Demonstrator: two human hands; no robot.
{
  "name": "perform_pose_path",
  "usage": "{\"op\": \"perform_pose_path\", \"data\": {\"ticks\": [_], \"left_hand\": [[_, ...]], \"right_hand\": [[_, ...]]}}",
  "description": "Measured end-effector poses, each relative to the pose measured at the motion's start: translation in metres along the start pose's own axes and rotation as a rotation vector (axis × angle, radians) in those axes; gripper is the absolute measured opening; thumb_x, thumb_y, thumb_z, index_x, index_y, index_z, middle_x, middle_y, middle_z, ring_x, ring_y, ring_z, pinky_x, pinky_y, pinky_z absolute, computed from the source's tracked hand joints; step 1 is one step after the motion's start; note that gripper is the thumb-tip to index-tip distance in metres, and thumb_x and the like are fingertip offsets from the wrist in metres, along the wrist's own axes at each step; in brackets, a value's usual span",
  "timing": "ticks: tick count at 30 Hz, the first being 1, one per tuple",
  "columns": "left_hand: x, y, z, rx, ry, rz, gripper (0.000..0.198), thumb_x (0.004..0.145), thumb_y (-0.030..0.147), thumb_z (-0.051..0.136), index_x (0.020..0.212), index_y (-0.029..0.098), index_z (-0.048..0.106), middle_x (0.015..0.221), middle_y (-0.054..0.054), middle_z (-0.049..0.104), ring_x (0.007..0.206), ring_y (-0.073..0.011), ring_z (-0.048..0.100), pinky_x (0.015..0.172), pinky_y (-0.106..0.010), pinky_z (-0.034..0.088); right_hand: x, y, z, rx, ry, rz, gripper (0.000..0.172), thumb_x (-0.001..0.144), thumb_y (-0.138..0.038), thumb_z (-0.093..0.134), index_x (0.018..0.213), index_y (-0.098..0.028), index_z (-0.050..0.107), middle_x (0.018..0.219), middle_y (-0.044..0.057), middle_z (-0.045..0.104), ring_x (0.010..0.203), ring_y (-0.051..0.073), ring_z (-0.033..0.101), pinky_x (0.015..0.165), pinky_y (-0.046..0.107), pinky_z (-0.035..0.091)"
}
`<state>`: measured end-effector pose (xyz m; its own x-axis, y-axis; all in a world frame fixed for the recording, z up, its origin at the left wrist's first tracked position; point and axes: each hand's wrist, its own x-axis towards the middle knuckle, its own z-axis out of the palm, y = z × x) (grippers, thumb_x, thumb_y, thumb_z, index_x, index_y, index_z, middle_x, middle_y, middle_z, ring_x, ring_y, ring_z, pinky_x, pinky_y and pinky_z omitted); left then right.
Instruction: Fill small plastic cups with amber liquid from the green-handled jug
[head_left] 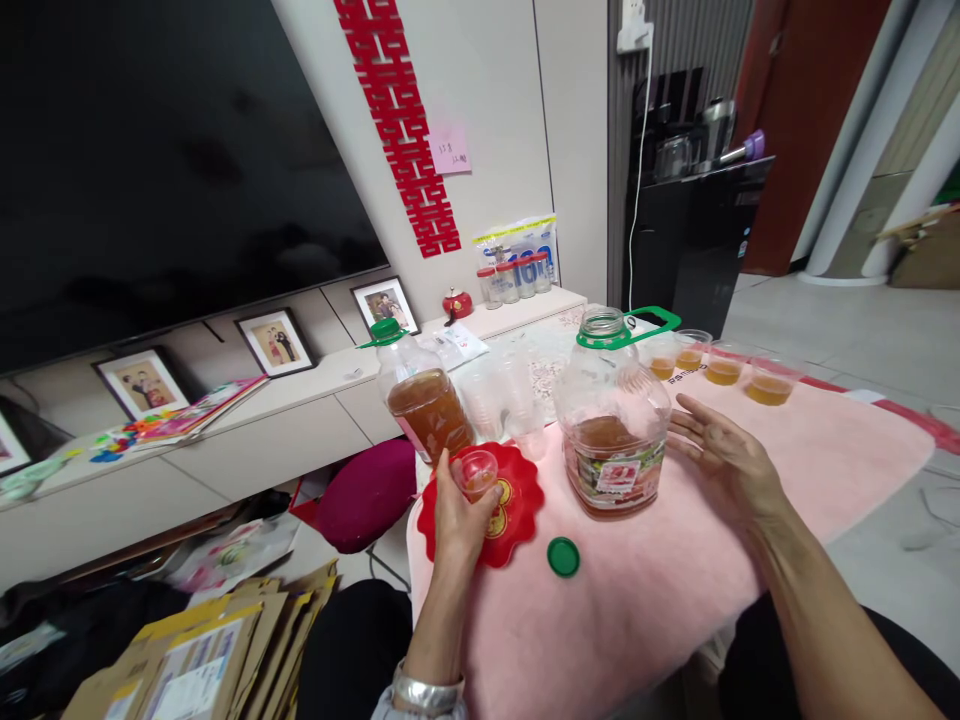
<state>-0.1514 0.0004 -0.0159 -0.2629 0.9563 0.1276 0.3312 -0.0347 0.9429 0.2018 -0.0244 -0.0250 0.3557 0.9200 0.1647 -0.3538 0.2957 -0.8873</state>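
Note:
My left hand (459, 515) is closed around a small clear plastic cup (478, 472), held over a red scalloped plate (517, 500). Beside the large clear jug (611, 430) is my right hand (724, 455), its fingers spread and the tips near the jug's right side; whether they touch it I cannot tell. The jug is uncapped, with a green handle ring at the neck and amber liquid in its lower part. A green cap (563, 557) lies on the pink cloth in front of it. Another jug (427, 405), green-capped and fuller, stands behind the plate.
Several cups of amber liquid (770, 385) line the table's far right. Stacked clear cups (514, 390) stand between the jugs. The table wears a pink cloth (645, 610). At left are a magenta stool (367, 495), flattened cardboard (202, 650) and a low cabinet (262, 440) with framed photos.

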Motion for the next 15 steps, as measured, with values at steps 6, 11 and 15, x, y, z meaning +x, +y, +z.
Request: {"op": "perform_pose_path", "data": {"ticks": [6,11,15], "left_hand": [[0.003,0.002,0.004,-0.104,-0.065,-0.127,0.101,0.08,0.018,0.074,0.162,0.021,0.017,0.152,-0.019,0.058,0.13,-0.0271,0.068,0.113,-0.048,0.057],[0.002,0.002,0.003,-0.137,-0.032,-0.137,0.099,0.077,0.015,0.077,0.16,0.018,0.024,0.148,-0.02,0.06,0.129,-0.0276,0.069,0.115,-0.048,0.055],[-0.005,0.012,-0.001,-0.166,-0.01,-0.129,0.1,0.072,0.017,0.08,0.158,0.016,0.029,0.145,-0.02,0.062,0.13,-0.0299,0.068,0.115,-0.051,0.054]], "right_hand": [[-0.001,-0.004,-0.002,0.011,0.043,-0.014,0.054,0.076,-0.048,0.087,0.125,-0.027,0.076,0.121,0.009,0.078,0.112,0.028,0.073,0.104,0.045,0.061],[-0.005,-0.013,-0.003,0.032,0.085,-0.036,0.052,0.073,-0.047,0.09,0.12,-0.026,0.078,0.116,0.008,0.078,0.106,0.025,0.074,0.091,0.034,0.066],[-0.007,-0.02,-0.008,0.04,0.144,-0.051,0.046,0.071,-0.047,0.091,0.109,-0.024,0.081,0.109,0.008,0.078,0.097,0.022,0.074,0.086,0.029,0.066]]}}
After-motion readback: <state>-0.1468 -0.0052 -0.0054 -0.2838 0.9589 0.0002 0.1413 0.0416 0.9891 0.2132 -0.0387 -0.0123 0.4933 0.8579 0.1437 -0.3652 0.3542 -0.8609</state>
